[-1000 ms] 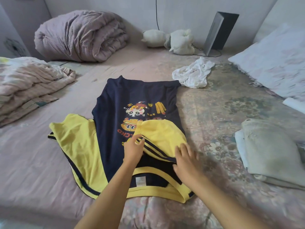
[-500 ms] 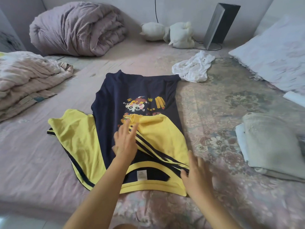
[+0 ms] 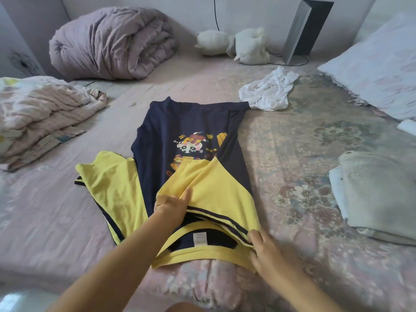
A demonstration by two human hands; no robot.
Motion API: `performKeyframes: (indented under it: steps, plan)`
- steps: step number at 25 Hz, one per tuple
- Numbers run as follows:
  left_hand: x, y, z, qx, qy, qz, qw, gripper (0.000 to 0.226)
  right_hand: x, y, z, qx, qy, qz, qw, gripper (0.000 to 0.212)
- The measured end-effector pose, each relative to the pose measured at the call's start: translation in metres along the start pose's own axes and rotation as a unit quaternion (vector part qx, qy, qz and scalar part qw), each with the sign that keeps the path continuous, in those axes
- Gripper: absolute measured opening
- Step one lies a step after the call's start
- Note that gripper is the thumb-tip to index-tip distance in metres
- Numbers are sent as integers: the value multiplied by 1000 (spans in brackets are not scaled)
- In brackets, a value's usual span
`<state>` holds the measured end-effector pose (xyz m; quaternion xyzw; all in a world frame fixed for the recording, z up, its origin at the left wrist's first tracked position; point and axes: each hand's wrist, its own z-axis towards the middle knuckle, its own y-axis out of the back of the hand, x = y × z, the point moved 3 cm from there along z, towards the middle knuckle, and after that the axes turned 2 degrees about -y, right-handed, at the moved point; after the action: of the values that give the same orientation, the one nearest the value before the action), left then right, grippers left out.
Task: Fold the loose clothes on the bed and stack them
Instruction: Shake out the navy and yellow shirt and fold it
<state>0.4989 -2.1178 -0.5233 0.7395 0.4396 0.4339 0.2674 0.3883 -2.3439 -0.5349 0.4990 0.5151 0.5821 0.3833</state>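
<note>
Head view: hands [image 3: 173,207] on T-shirt [image 3: 191,127]

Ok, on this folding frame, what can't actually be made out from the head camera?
- Left hand: its fingers lie under the folded yellow sleeve, so their grip is hidden.
- Shirt print: lower part covered by that sleeve.
- Neck label: text too small to read.
- Folded grey pile: cut off by the right edge.
- Crumpled white garment: too bunched to tell what it is.
</note>
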Motion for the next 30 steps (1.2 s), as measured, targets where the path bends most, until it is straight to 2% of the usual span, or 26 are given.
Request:
performKeyframes:
  steps: [2, 3, 5, 7, 9, 10, 12, 15, 18, 21, 25, 26, 27, 28, 30]
  plan:
    - [3, 12, 1, 56, -3, 20, 998, 80, -1, 5, -3, 66, 28, -27, 997, 30]
    - [2, 26, 4, 34, -10, 26, 999, 66, 2, 11, -1, 71, 34, -16, 997, 26]
    - [-4, 59, 15, -102, -19, -23, 994, 44, 3, 14, 5, -22, 39, -6, 999, 22]
    - [-17, 74, 31, -221, -44, -116, 967, 49, 4, 2, 11, -57, 57, -1, 997, 41]
    - [-30, 67, 59, -228, -70, -144, 960, 56, 0, -10, 23, -69, 81, 0, 994, 56]
    - [-36, 55, 76, -213, -72, -156, 962, 57, -3, 0, 37, -78, 80, 36, 993, 61]
    - [-44, 33, 101, -226, -56, -192, 954, 57, -17, 25, 95, -98, 27, 138, 985, 56]
    - [-50, 22, 106, -246, -62, -249, 935, 58, -60, 50, 220, -84, -76, 229, 967, 28]
    - [-48, 17, 111, -279, -54, -238, 929, 59, -103, 63, 343, -99, -163, 307, 932, 21]
    - [-45, 22, 114, -310, -65, -236, 919, 59, -133, 55, 430, -105, -244, 416, 870, 12]
    - [-44, 18, 122, -315, -74, -238, 916, 57, -157, 26, 507, -93, -301, 561, 765, 39]
    - [-45, 16, 127, -318, -71, -231, 917, 58, -159, 22, 517, -100, -309, 573, 753, 44]
    - [-46, 14, 132, -311, -68, -232, 919, 58, -159, 20, 523, -111, -309, 569, 754, 47]
    - [-46, 12, 136, -326, -61, -228, 915, 57, -158, 23, 526, -123, -300, 525, 787, 41]
    - [-46, 10, 140, -355, -51, -220, 907, 56, -147, 40, 530, -163, -259, 339, 890, 28]
